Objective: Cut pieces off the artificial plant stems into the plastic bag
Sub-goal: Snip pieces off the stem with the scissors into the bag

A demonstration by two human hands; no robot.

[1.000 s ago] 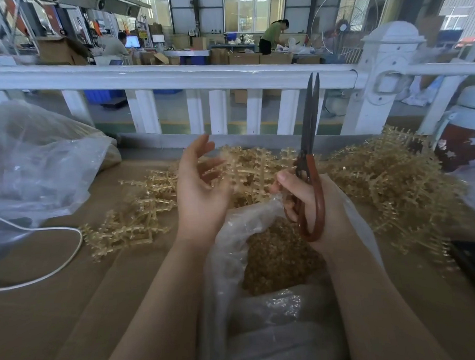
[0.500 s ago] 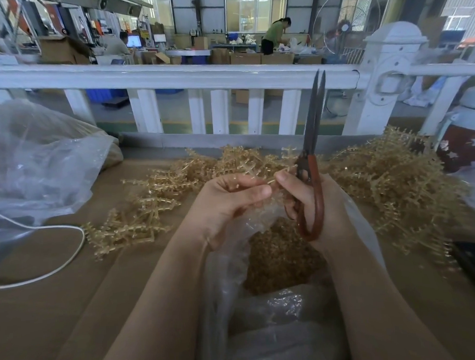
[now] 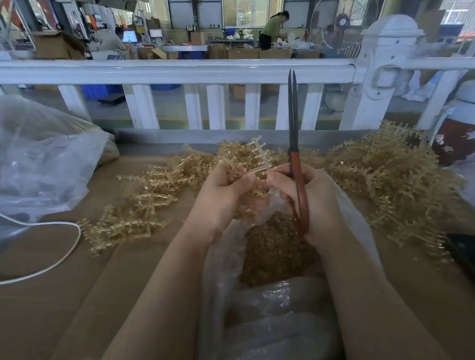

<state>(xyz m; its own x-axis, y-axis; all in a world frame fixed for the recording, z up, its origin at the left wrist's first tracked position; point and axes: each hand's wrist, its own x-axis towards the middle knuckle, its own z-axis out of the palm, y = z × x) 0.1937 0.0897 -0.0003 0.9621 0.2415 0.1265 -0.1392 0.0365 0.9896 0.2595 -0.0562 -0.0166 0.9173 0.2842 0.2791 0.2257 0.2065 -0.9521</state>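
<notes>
The left hand is curled around a pale golden plant stem, which stands up from its fingers with short side branches. The thumb of this hand presses the stem from the near side. Just beside it, almost touching, is the right hand. This hand grips the red handles of a pair of scissors. The dark blades point straight up, and they are nearly closed, with only a thin gap at the tips. The fingertips of the right hand also touch the lower part of the stem.

Directly below both hands lies the open plastic bag, clear and wrinkled. Inside it, under the right hand, I can see a heap of small golden cut pieces.

Behind the hands and to the right of the right hand there is a big pile of stems on the brown desk. More stems are spread to the left of the left hand. Farther to the left is a second, fuller clear bag, and a white cable curves on the desk near it. Far to the right of the right hand stands a red bottle with a white top. Behind everything runs a white railing.
</notes>
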